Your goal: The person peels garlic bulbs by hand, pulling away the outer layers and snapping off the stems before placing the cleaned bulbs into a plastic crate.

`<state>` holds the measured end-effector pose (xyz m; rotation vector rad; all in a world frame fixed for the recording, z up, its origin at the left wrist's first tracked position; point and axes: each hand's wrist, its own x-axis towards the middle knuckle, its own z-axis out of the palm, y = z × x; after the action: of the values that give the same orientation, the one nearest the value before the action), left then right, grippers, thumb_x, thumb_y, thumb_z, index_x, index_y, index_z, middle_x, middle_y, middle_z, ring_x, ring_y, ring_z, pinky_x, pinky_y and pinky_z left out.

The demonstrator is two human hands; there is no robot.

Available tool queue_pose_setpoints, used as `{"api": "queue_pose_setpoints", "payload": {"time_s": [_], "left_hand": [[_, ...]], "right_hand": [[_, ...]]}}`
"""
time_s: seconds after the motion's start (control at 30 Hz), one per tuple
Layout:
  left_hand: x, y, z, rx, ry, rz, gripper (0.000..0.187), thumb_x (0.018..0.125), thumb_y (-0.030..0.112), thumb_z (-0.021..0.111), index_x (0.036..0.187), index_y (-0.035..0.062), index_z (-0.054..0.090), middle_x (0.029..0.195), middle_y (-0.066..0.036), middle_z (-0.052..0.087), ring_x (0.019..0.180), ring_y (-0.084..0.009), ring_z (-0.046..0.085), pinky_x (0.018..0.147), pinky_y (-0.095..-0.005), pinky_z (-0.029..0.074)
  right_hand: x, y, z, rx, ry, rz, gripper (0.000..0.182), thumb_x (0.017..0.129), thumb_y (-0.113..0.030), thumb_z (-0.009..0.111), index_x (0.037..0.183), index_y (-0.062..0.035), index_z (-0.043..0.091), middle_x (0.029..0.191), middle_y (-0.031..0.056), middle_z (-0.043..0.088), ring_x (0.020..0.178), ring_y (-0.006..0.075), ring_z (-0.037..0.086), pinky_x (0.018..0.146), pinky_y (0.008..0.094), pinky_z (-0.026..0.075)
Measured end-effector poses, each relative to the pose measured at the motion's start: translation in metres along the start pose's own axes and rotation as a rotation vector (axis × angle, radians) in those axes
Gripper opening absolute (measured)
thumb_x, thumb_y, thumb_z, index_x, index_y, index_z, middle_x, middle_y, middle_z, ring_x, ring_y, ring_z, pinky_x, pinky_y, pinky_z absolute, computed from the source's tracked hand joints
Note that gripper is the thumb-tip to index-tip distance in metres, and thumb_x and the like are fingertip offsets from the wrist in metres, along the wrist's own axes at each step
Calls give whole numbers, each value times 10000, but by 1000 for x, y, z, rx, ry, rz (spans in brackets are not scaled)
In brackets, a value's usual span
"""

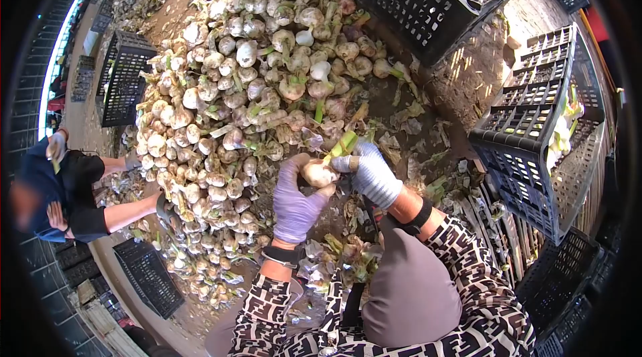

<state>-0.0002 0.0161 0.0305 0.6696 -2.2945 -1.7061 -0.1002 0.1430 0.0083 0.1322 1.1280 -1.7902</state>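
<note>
My left hand (pixel 297 204), in a purple-grey glove, is wrapped round a garlic bulb (pixel 318 173) with a thick green stem. Against the base of that stem presses my right hand (pixel 373 173), in a pale striped glove, its thumb and fingers closed at the stalk. Whether a blade is tucked in the right fingers is hidden. Just beyond both hands spreads a large pile of garlic bulbs (pixel 247 99), many with dry roots and cut stems. Loose papery skins (pixel 341 250) lie under and around my hands.
Black plastic crates stand around: a big crate (pixel 414 6) at the top, a tilted crate (pixel 528 136) on the right with pale green-stemmed garlic, a crate (pixel 124 79) at the left and another (pixel 148 277) lower left. A person (pixel 67 190) sits across the pile, legs reaching its edge.
</note>
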Motion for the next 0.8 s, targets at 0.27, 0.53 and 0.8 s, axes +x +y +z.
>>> {"api": "queue_pose_setpoints", "payload": {"time_s": [0.27, 0.53, 0.8], "left_hand": [[9, 1, -7, -1017, -132, -583, 553, 772, 388, 674, 1166, 45, 492, 915, -104, 604, 704, -207, 610, 599, -309, 542], [-1, 16, -3, -531, 13, -474, 550, 755, 426, 700, 1120, 52, 529, 726, -31, 592, 491, -81, 528, 409, -201, 432], [-5, -2, -5, -988, -226, -820, 739, 739, 758, 412, 971, 74, 568, 482, -61, 476, 296, -169, 376, 291, -294, 322]], "right_hand": [[-16, -27, 10, -65, -45, -65, 190, 829, -80, 596, 1002, -5, 616, 794, -19, 608, 602, 35, 514, 525, 208, 429], [-10, -17, 6, -109, -72, -52, 209, 763, -16, 576, 961, -11, 644, 748, 8, 624, 663, 62, 552, 579, 223, 454], [-8, -7, -1, -343, -163, -216, 281, 741, 19, 552, 1002, -17, 651, 784, 2, 635, 701, 54, 549, 627, 217, 464]]}}
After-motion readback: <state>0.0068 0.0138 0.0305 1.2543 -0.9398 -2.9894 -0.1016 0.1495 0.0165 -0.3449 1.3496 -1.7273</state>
